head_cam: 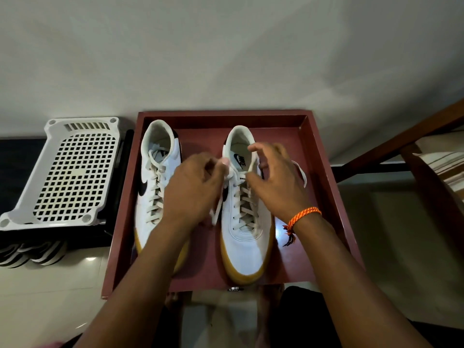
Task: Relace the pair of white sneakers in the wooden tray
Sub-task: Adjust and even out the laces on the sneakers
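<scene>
Two white sneakers with tan soles stand side by side in a reddish-brown wooden tray (321,156), toes toward me. The left sneaker (153,187) shows cream laces crossed up its front. Both hands work over the top eyelets of the right sneaker (247,244). My left hand (193,189) pinches one lace end, which hangs down beside the shoe (216,209). My right hand (273,182) holds the other lace end, raised over the shoe's opening (252,163); a loop of lace (301,172) trails to its right. An orange braided band circles my right wrist.
A white perforated plastic rack (72,172) lies left of the tray on a dark surface, with striped items (32,252) beneath. Dark wooden furniture (401,141) stands to the right. A pale wall rises behind the tray. Glossy tiled floor surrounds it.
</scene>
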Demonstrator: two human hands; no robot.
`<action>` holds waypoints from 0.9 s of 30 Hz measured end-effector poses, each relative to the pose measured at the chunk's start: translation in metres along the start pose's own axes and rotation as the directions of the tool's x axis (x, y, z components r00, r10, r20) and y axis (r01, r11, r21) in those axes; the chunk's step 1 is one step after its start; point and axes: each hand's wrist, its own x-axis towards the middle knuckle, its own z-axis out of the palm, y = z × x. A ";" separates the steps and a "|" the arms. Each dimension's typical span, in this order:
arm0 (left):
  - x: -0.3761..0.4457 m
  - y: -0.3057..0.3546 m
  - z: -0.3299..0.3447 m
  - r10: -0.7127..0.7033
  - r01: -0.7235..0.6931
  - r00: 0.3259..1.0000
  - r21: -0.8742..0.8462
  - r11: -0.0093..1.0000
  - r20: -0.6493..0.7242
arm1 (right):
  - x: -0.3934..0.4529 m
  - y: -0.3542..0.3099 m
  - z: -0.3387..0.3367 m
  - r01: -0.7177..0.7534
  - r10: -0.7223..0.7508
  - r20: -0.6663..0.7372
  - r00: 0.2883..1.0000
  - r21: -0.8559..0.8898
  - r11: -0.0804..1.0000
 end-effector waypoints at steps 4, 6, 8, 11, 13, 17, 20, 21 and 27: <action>0.001 -0.006 0.013 0.074 -0.073 0.997 0.028 0.997 -0.018 | 0.003 0.001 -0.005 -0.199 0.199 -0.008 0.980 0.036 0.979; 0.003 -0.007 0.014 0.068 -0.068 0.998 -0.027 0.997 0.013 | 0.002 0.003 -0.006 -0.283 0.274 0.089 0.958 0.119 0.952; 0.002 -0.006 0.015 0.053 -0.050 0.998 -0.068 0.996 0.046 | 0.002 0.002 -0.007 -0.335 0.313 0.138 0.940 0.181 0.925; 0.003 -0.005 0.016 0.022 -0.015 0.996 -0.082 0.997 0.082 | 0.005 0.005 -0.009 -0.349 0.311 0.182 0.933 0.246 0.904; 0.004 -0.005 0.013 -0.008 0.018 0.995 -0.102 0.995 0.102 | 0.008 0.011 -0.011 -0.336 0.291 0.194 0.937 0.275 0.901; 0.006 -0.007 0.005 -0.037 0.048 0.994 -0.099 0.994 0.105 | 0.010 0.020 -0.012 -0.321 0.293 0.138 0.946 0.278 0.905; 0.004 -0.005 0.004 -0.085 0.127 0.971 -0.180 0.975 0.222 | 0.009 0.018 -0.013 -0.334 0.303 0.149 0.941 0.263 0.905; 0.004 -0.006 0.004 -0.105 0.172 0.954 -0.226 0.959 0.281 | 0.010 0.016 -0.014 -0.331 0.299 0.155 0.942 0.261 0.907; 0.001 0.008 -0.008 -0.046 0.134 0.960 -0.310 0.941 0.275 | 0.009 0.000 -0.026 -0.287 0.238 0.259 0.936 0.168 0.943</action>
